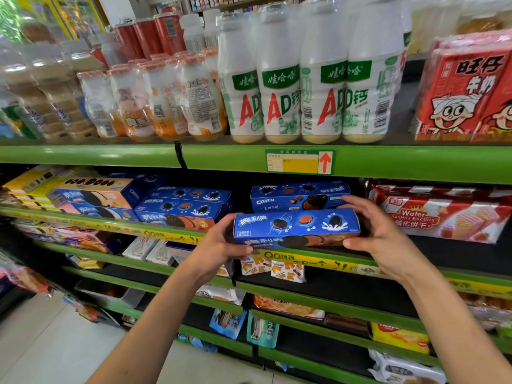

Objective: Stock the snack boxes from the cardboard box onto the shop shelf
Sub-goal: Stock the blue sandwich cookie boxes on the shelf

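A long blue cookie box rests at the front edge of the green shop shelf, held at both ends. My left hand grips its left end with thumb on top and fingers beneath. My right hand clasps its right end. Right behind it sits another blue cookie box, which the fingers of my right hand touch. Several more blue cookie boxes are stacked to the left on the same shelf. The cardboard box is out of view.
Red-and-white wafer packs lie just right of my right hand. White milk-drink bottles and red drink cartons fill the shelf above. Lower shelves hold snack bags. Pale floor shows at the lower left.
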`<state>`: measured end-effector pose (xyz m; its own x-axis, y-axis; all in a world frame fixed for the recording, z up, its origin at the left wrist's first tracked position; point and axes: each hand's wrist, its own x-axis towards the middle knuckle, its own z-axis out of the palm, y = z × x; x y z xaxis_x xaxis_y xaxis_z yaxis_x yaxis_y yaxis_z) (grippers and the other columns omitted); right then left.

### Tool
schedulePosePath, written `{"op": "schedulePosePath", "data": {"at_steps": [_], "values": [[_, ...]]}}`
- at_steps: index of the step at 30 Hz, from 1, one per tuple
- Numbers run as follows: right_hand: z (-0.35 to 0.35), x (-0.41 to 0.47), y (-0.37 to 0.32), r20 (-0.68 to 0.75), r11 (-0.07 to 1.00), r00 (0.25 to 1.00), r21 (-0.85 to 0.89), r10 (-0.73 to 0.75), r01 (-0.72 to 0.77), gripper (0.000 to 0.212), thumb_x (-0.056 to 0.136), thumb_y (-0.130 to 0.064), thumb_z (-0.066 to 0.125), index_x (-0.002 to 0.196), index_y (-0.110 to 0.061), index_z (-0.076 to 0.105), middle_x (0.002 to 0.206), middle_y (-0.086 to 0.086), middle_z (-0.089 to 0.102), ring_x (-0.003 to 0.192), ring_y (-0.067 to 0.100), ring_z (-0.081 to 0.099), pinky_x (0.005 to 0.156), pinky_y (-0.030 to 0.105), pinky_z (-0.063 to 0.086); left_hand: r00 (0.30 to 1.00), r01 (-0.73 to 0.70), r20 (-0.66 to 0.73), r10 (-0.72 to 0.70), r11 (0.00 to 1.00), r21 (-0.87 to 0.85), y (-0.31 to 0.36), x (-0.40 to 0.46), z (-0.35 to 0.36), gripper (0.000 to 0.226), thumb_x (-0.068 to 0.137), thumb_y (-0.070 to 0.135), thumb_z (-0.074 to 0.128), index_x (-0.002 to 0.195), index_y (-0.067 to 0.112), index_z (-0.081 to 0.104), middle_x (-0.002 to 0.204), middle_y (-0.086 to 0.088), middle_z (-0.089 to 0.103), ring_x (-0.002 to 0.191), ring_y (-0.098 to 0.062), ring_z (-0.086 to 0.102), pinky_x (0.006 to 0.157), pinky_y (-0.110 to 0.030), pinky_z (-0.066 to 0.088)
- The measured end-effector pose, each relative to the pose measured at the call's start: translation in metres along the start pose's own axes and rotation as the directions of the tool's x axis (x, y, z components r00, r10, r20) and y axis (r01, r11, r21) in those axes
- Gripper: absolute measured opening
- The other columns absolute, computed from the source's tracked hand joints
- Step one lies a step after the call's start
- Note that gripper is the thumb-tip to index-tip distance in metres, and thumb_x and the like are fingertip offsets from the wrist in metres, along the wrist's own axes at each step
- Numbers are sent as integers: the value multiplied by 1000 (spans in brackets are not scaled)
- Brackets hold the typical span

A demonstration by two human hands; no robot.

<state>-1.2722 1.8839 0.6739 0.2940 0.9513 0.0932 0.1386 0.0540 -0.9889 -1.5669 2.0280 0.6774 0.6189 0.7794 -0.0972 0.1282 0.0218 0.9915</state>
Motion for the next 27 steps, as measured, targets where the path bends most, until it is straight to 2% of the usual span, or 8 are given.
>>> {"op": "schedulePosePath", "data": {"at_steps": [5,13,20,23,27], "values": [[-3,-1,2,23,997,999,-67,36,-34,81,67,13,78,114,-51,61,123,-5,63,118,13,58,105,45,44,998,-47,-42,47,999,9,-2,0,2,61,75,-19,67,114,28,59,104,3,69,88,-12,67,66,-28,55],[-2,0,4,20,996,999,-75,43,-42,74,66,12,79,107,-48,63,115,-2,66,110,16,62,99,43,49,996,-75,-52,75,997,3,-7,0,2,64,74,-19,68,103,38,64,100,7,69,93,-12,65,73,-29,56],[-1,-1,-3,17,995,999,-95,32,-31,70,69,10,79,106,-48,63,119,0,62,113,16,59,101,41,48,995,-84,-49,83,996,-10,-10,1,2,64,73,-19,69,104,36,64,102,4,69,94,-10,65,72,-24,55],[1,-2,-5,13,995,999,-95,41,-40,69,70,10,78,104,-49,63,114,-6,65,111,14,60,100,37,48,995,-84,-46,83,996,-17,-11,2,1,64,72,-18,69,106,36,64,104,1,69,96,-12,66,73,-23,55],[0,-1,-5,12,994,998,-89,60,-59,69,70,8,78,105,-49,63,116,-5,64,113,14,59,103,43,46,997,-59,-53,58,998,-18,-8,0,1,63,73,-17,70,108,35,63,105,0,68,98,-13,65,74,-24,54]]}}
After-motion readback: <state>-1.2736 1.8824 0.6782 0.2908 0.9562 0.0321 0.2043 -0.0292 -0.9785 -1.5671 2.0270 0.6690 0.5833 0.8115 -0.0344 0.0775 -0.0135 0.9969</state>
